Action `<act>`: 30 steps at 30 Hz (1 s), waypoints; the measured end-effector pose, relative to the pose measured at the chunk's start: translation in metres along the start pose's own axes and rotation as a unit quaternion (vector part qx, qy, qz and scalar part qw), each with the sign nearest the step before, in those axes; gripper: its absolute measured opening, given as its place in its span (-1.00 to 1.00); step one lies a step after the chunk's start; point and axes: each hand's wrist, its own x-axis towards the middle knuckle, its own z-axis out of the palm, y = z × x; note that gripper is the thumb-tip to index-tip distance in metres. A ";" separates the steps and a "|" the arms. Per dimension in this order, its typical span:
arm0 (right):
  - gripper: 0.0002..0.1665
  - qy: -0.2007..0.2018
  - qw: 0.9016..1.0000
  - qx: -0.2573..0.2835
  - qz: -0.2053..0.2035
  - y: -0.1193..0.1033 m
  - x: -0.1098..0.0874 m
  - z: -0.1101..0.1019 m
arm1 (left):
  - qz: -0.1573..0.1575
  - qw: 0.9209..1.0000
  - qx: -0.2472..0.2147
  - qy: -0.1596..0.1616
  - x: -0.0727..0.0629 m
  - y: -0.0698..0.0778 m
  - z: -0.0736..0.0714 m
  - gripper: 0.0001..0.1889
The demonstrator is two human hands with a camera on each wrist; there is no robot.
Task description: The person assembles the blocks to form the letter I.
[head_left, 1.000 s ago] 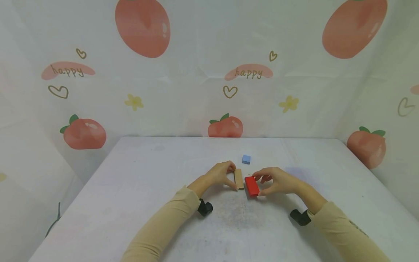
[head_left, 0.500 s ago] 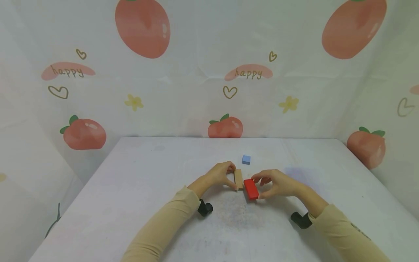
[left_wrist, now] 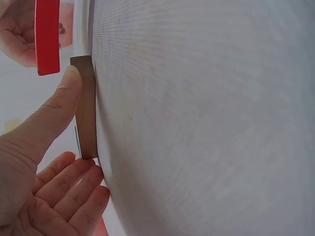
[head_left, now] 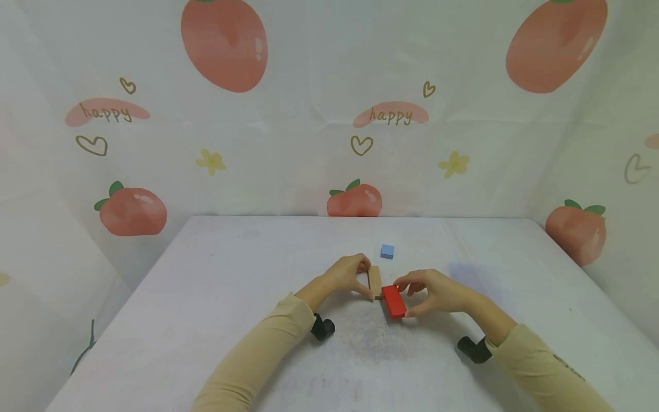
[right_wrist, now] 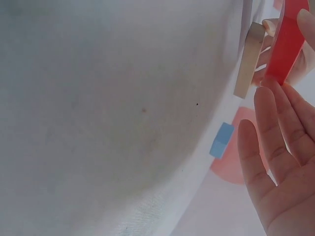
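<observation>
A small blue block point(head_left: 387, 252) lies on the white table point(head_left: 231, 286), toward its far edge. A faint purplish stain point(head_left: 476, 277) marks the surface to the right. Behind hangs a pale backdrop point(head_left: 293, 143) printed with red fruits point(head_left: 134, 212), yellow flowers point(head_left: 211, 162), outlined hearts and "happy" on pink strokes point(head_left: 391, 114). A thin dark cord point(head_left: 84, 352) shows beside the table's left edge.
</observation>
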 end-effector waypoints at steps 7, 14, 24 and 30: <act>-0.37 -0.005 1.000 0.000 0.000 -0.001 -0.001 0.002 | -0.005 1.000 0.000 -0.001 0.001 -0.001 0.001 -0.33; -0.37 -0.009 1.000 0.004 -0.002 -0.003 -0.002 0.003 | -0.008 1.000 0.004 0.001 -0.001 0.001 0.000 -0.34; -0.36 -0.009 1.000 0.005 -0.007 -0.005 -0.001 0.005 | -0.004 1.000 0.006 0.002 -0.001 0.001 -0.001 -0.35; -0.36 -0.013 1.000 0.005 -0.007 -0.006 -0.001 0.005 | -0.001 1.000 0.008 0.002 -0.001 0.000 0.000 -0.35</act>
